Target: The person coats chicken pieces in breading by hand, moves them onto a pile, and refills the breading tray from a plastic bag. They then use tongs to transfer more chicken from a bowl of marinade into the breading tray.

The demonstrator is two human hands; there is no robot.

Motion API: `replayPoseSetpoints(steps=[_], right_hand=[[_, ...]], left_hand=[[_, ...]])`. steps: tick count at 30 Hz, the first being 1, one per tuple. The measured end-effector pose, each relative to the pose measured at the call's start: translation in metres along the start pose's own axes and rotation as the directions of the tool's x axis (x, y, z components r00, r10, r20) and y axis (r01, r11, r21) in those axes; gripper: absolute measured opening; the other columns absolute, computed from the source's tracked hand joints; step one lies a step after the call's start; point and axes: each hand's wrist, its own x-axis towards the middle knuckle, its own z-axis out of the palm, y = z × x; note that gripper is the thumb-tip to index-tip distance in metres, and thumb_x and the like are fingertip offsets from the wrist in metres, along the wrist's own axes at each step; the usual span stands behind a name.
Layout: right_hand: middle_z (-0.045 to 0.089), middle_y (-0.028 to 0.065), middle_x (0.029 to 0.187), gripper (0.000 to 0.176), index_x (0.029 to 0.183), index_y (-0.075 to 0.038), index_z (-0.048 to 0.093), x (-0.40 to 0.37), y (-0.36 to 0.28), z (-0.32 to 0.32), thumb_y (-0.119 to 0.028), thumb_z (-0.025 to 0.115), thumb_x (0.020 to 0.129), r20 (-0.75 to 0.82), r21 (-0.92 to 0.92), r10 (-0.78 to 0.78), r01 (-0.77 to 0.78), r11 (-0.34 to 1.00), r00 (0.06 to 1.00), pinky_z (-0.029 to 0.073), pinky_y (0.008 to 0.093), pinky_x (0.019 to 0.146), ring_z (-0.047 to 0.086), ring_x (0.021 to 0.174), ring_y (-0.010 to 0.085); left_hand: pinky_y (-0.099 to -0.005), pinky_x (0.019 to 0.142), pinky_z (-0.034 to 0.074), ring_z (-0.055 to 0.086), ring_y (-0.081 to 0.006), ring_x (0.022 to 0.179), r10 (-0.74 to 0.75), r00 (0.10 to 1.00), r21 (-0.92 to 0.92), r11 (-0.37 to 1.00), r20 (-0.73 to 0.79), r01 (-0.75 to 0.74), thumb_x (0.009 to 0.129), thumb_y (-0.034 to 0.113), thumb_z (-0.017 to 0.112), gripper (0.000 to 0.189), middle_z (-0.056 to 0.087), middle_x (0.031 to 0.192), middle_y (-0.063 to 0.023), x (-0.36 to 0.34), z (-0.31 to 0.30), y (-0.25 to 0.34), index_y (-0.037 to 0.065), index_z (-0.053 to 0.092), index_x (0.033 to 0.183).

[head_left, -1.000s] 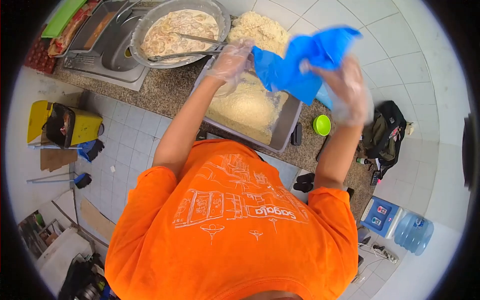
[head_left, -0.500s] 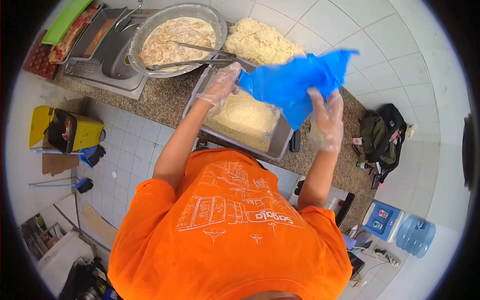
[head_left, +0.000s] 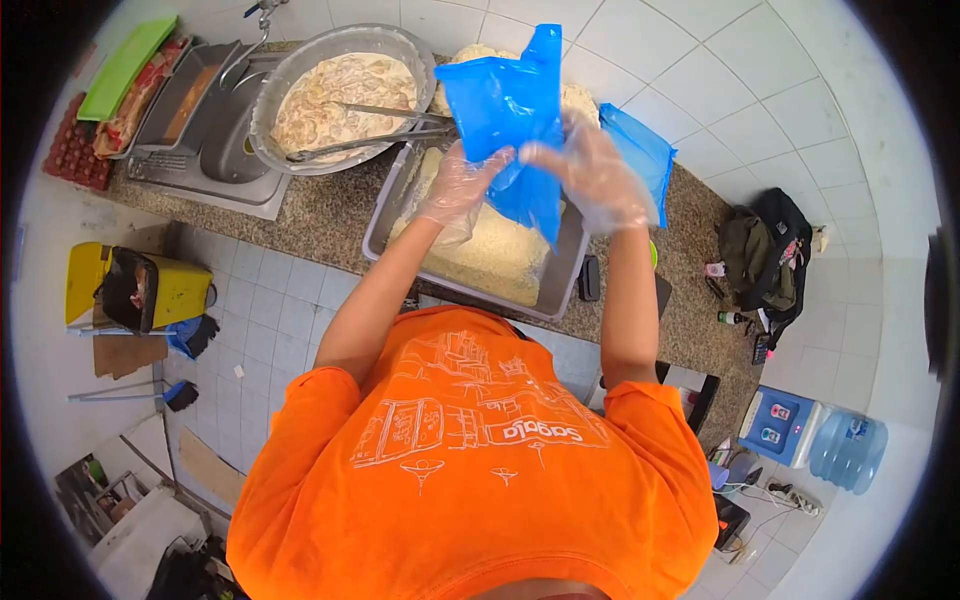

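A blue plastic bag (head_left: 510, 105) hangs over the grey tray (head_left: 375, 235), gripped low on its left side by my left hand (head_left: 462, 190), which wears a clear plastic glove. My right hand (head_left: 592, 172), gloved too and blurred, is at the bag's right side; its thumb points left, and its grip is unclear. Pale flour-like crumbs (head_left: 490, 255) lie in the tray below. Another blue plastic piece (head_left: 640, 150) is on the counter behind my right hand. The round basin (head_left: 270, 120) at the left holds coated pieces in creamy batter, with metal tongs (head_left: 380, 145) across its rim.
A sink (head_left: 235, 150), grey bins and a green lid (head_left: 128, 68) are at the back left. A black phone-like object (head_left: 590, 278) lies right of the tray. Further right are a dark bag (head_left: 780, 260) and a water dispenser (head_left: 780, 425). Yellow bin (head_left: 180, 290) stands left.
The blue bag has moved left and turned more upright. My right hand has moved left and up, nearer my left hand. The second blue piece now shows behind it.
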Motion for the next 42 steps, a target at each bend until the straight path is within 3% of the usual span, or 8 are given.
replayPoseSetpoints(steps=[4, 22, 24, 26, 30, 32, 37, 42], right_hand=[[0.066, 0.0192, 0.099, 0.044, 0.107, -0.001, 0.064, -0.026, -0.015, -0.009, -0.034, 0.07, 0.08, 0.286, 0.138, 0.121, -0.166, 0.976, 0.95, 0.047, 0.0394, 0.085, 0.063, 0.097, 0.0312], [0.066, 0.0113, 0.093, 0.018, 0.101, 0.0, 0.066, -0.04, 0.105, -0.027, -0.001, 0.06, 0.084, -0.12, 0.255, 0.19, -0.155, 0.954, 0.974, 0.047, 0.0319, 0.08, 0.061, 0.088, 0.018], [0.066, 0.012, 0.097, 0.016, 0.098, -0.001, 0.067, -0.048, 0.139, -0.008, 0.0, 0.06, 0.083, -0.201, -0.006, 0.089, -0.092, 0.996, 0.976, 0.047, 0.0316, 0.081, 0.06, 0.092, 0.0184], [0.065, 0.0127, 0.102, 0.015, 0.095, -0.002, 0.067, -0.048, 0.151, 0.008, 0.001, 0.061, 0.082, -0.259, -0.273, -0.047, -0.027, 0.962, 0.965, 0.047, 0.0313, 0.082, 0.06, 0.097, 0.0188], [0.062, 0.0149, 0.111, 0.017, 0.093, 0.0, 0.067, -0.056, 0.131, 0.029, 0.003, 0.066, 0.076, -0.121, 0.834, 0.221, -0.022, 0.552, 0.968, 0.047, 0.0316, 0.087, 0.058, 0.104, 0.0214], [0.062, 0.0156, 0.113, 0.019, 0.095, 0.001, 0.067, -0.056, 0.139, 0.037, 0.002, 0.067, 0.076, 0.163, 0.933, 0.445, -0.284, 0.221, 0.881, 0.047, 0.0317, 0.089, 0.059, 0.103, 0.0227], [0.06, 0.0168, 0.12, 0.024, 0.1, 0.003, 0.067, -0.069, 0.177, 0.048, -0.01, 0.07, 0.08, 0.261, 0.669, 0.01, -0.188, 0.719, 0.965, 0.048, 0.031, 0.09, 0.06, 0.104, 0.0197], [0.062, 0.0122, 0.111, 0.024, 0.094, 0.003, 0.066, -0.094, 0.149, 0.048, -0.016, 0.071, 0.081, 0.122, 0.738, 0.282, -0.277, 0.615, 0.952, 0.048, 0.0294, 0.081, 0.06, 0.093, 0.0152]], left_hand=[[-0.0324, 0.081, 0.049, 0.06, -0.0147, 0.088, 0.02, 0.99, -0.028, 0.999, -0.14, -0.024, 0.088, 0.026, 0.067, 0.034, 0.066, 0.098, -0.0078, 0.002, -0.011, 0.0, 0.0, 0.061, 0.11], [-0.0385, 0.101, 0.04, 0.05, -0.023, 0.117, 0.058, 0.954, -0.2, 0.98, 0.293, 0.002, 0.087, 0.022, 0.068, 0.044, 0.055, 0.124, -0.0092, -0.025, -0.025, 0.118, 0.004, 0.053, 0.124], [-0.0411, 0.1, 0.04, 0.053, -0.0288, 0.11, 0.352, 0.705, 0.558, 0.437, 0.616, -0.706, 0.077, 0.015, 0.071, 0.035, 0.058, 0.112, -0.0091, -0.032, -0.021, 0.122, 0.007, 0.062, 0.109], [-0.0415, 0.099, 0.04, 0.053, -0.0303, 0.107, 0.379, 0.614, 0.517, 0.334, 0.692, -0.788, 0.072, 0.013, 0.07, 0.033, 0.058, 0.108, -0.0092, -0.044, -0.001, 0.123, 0.01, 0.064, 0.104], [-0.0422, 0.097, 0.041, 0.054, -0.0293, 0.105, 0.422, 0.424, 0.352, 0.24, 0.801, -0.905, 0.065, 0.008, 0.066, 0.033, 0.058, 0.101, -0.0077, -0.057, 0.012, 0.091, 0.016, 0.067, 0.097], [-0.0407, 0.094, 0.044, 0.056, -0.0286, 0.102, 0.432, 0.455, 0.362, 0.282, 0.779, -0.888, 0.067, 0.003, 0.063, 0.032, 0.058, 0.098, -0.0078, -0.048, 0.004, 0.07, 0.017, 0.067, 0.096], [-0.037, 0.088, 0.047, 0.06, -0.0258, 0.097, 0.259, 0.843, 0.247, 0.879, 0.472, -0.408, 0.08, 0.002, 0.061, 0.027, 0.062, 0.099, -0.0092, -0.022, -0.014, 0.031, 0.01, 0.063, 0.106], [-0.0363, 0.092, 0.046, 0.057, -0.0194, 0.105, -0.194, 0.971, 0.073, 0.98, 0.138, 0.186, 0.093, 0.011, 0.056, 0.034, 0.061, 0.116, -0.0092, -0.016, -0.019, 0.025, 0.003, 0.051, 0.125]])
